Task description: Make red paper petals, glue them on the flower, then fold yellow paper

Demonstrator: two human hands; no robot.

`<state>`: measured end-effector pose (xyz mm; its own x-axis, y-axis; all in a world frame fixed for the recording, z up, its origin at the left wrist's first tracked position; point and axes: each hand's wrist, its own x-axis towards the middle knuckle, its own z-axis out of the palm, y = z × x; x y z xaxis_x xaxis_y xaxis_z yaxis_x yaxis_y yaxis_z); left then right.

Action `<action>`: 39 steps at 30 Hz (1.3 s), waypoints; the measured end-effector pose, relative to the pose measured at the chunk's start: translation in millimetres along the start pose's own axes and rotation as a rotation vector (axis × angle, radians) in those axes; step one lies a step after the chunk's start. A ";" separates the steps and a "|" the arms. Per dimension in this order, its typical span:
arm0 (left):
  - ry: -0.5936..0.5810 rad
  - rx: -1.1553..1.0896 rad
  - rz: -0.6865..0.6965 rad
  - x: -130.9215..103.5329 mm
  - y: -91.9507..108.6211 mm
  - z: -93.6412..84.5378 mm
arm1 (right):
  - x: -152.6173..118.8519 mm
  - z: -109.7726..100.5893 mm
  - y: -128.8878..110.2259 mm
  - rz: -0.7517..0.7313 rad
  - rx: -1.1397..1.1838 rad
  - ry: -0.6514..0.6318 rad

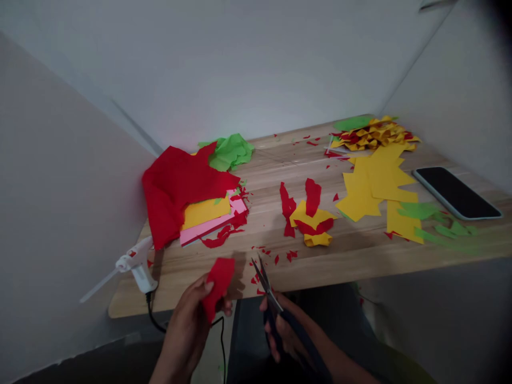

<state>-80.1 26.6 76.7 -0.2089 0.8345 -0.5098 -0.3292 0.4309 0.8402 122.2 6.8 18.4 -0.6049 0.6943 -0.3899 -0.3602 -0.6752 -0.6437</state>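
Red paper piece in the left hand, open scissors in the right

Head view: the left hand (190, 316), at 7 o'clock, has its thumb and fingers clamped on a small, angular red paper piece (220, 282), held up near the front edge of the pale wood-grain table (256, 216). The right hand (288, 329), between 5 and 6 o'clock, has its fingers closed around the dark-blue handles of metal-bladed scissors (269, 296). The blades stand slightly apart and point away from the person, over small red paper clippings (277, 260); they do not touch the paper piece.

At 8 o'clock lies a white glue gun (138, 265) with a black cord (149, 306). At 9 o'clock a large, creased red sheet (176, 184) partly covers a stack of yellow and pink paper (206, 213). Crumpled light-green paper (232, 152) sits at 11 o'clock. Toward 4 o'clock are a yellow paper cutout (314, 217) and torn red strips (313, 197), some lying on it. Overlapping yellow paper shapes (368, 184) spread at 3 o'clock; farther out that way lies a black-screened phone with a pale edge (458, 192), and green paper scraps (452, 229) lie just below it. Between 2 and 3 o'clock is a heap of folded yellow and red paper (376, 136).
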 end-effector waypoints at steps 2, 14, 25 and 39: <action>0.055 -0.049 0.072 7.0 -0.3 8.7 | 0.5 2.9 -4.3 -0.039 -0.056 0.003; 0.040 0.031 0.177 18.2 -8.9 36.0 | 5.8 -2.1 4.9 -0.183 -0.384 0.085; -0.007 0.090 0.216 9.8 -6.1 38.6 | -2.5 1.0 -7.3 -0.154 -0.429 0.102; -0.017 0.090 0.203 8.8 -3.1 46.9 | -4.1 3.5 -7.3 -0.175 -0.419 0.046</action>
<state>-37.8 48.6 78.3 -0.2464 0.9126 -0.3264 -0.1984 0.2822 0.9386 124.8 8.0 27.0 -0.5252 0.8057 -0.2738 -0.1302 -0.3941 -0.9098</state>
